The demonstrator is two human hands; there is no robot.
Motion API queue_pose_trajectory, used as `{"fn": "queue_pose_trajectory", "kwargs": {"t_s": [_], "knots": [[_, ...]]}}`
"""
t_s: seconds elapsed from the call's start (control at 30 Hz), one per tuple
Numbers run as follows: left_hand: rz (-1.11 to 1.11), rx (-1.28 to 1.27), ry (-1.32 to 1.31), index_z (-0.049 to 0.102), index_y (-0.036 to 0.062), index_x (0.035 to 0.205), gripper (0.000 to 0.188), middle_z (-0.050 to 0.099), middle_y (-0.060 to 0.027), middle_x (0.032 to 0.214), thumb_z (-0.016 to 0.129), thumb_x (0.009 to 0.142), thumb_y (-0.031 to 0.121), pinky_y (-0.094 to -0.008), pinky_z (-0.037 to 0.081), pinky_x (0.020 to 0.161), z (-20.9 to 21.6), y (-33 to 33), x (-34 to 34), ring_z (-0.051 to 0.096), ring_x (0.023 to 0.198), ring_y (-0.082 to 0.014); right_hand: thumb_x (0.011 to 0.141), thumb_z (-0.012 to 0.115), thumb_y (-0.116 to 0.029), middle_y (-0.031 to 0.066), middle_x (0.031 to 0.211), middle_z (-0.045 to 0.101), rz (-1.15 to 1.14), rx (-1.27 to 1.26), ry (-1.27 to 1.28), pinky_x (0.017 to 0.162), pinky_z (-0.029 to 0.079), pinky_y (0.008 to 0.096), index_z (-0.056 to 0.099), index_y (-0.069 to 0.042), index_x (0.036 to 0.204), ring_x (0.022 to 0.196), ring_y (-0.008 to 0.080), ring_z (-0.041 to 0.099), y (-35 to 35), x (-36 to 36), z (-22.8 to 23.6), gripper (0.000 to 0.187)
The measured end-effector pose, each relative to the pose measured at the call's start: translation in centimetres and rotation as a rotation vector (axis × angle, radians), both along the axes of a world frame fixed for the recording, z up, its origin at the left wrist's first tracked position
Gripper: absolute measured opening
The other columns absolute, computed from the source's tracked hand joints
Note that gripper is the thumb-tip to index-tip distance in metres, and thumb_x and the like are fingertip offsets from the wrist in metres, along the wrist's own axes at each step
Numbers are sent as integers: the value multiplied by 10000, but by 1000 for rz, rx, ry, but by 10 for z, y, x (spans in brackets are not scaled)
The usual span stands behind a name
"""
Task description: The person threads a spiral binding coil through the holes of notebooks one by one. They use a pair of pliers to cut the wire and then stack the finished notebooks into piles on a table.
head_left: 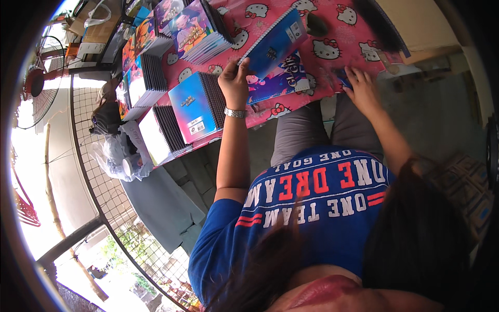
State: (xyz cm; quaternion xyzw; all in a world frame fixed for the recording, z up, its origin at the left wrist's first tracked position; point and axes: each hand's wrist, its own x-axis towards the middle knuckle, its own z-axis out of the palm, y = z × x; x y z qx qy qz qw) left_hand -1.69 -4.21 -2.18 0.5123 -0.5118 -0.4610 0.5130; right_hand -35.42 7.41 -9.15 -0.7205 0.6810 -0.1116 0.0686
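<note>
My left hand (235, 83), with a metal watch on its wrist, grips the lower left corner of a blue spiral notebook (275, 46). The notebook is raised and tilted over the table. Beneath it, partly covered, a purple notebook (278, 86) with a picture cover lies near the table's front edge. To the right, my right hand (362, 89) rests at that edge with its fingers stretched and apart. A small dark blue thing (343, 79) shows by its thumb and forefinger; its kind cannot be made out.
Stacks of spiral notebooks (196, 106) stand on the left of the table, which has a pink cartoon-cat cover (325, 49). A cardboard box (423, 26) is at the far right. Plastic bags (122, 156) hang by the table's left end, near a fan (36, 82) and wire mesh (86, 135).
</note>
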Motion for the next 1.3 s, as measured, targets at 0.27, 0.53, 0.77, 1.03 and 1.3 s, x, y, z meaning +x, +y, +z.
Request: {"fn": "queue_pose_trajectory", "kwargs": {"t_s": [0.27, 0.53, 0.77, 1.03, 1.3], "knots": [[17, -176, 17, 665, -65, 1058, 185, 689, -46, 847, 693, 901, 28, -222, 523, 625, -13, 0, -8, 645, 726, -84, 805, 756, -278, 117, 1075, 580, 337, -229, -778, 881, 498, 388, 586, -94, 1313, 981, 290, 603, -40, 114, 90, 566], [19, -192, 0, 648, -89, 1109, 202, 710, -94, 983, 611, 917, -38, -247, 557, 741, -21, 6, -2, 670, 835, -121, 789, 766, -277, 87, 1037, 592, 332, -341, -520, 780, 539, 359, 620, -88, 1272, 883, 258, 621, -59, 145, 100, 538], [139, -276, -152, 693, -66, 1067, 188, 725, -80, 905, 648, 884, -55, -235, 529, 686, -23, 6, -6, 649, 765, -90, 908, 674, -307, 67, 955, 613, 237, 623, -1635, 643, 495, 265, 630, -24, 1228, 748, 102, 610, -66, 146, 89, 429], [507, -239, 108, 664, -21, 1017, 131, 697, -100, 895, 611, 933, 63, -260, 551, 526, 43, 55, 92, 660, 709, -149, 788, 768, -218, 157, 1133, 637, 230, -102, -765, 891, 500, 376, 606, -35, 1244, 1039, 312, 634, -52, 58, 62, 517], [822, 3, -202, 662, -34, 1159, 261, 718, -107, 945, 654, 910, 46, -228, 520, 607, -9, 113, 227, 664, 751, -127, 795, 746, -246, 122, 1151, 597, 135, -150, -224, 971, 446, 397, 641, -88, 1208, 1117, 320, 560, -52, -38, 6, 455]]}}
